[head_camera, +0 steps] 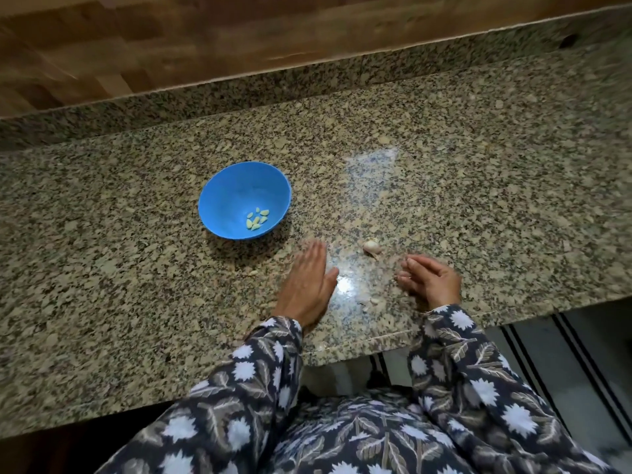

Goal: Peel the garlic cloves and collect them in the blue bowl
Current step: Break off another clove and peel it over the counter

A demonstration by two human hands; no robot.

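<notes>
A blue bowl (219,196) stands on the speckled granite counter (478,165) and holds several pale peeled cloves (257,218) at its bottom. An unpeeled garlic piece (371,247) lies on the counter to the right of the bowl, between my two hands. My left hand (307,285) hovers flat with straight fingers, below and right of the bowl, holding nothing. My right hand (429,280) is right of the garlic, fingers loosely bent and blurred, with nothing seen in it. A small clove or peel scrap (374,301) lies between my wrists.
A raised granite ledge (307,80) and wooden wall panelling (205,39) run along the back. The counter's front edge (376,350) is close to my body; a striped floor mat (547,364) shows below on the right. A tiny peel bit (253,272) lies left of my left hand.
</notes>
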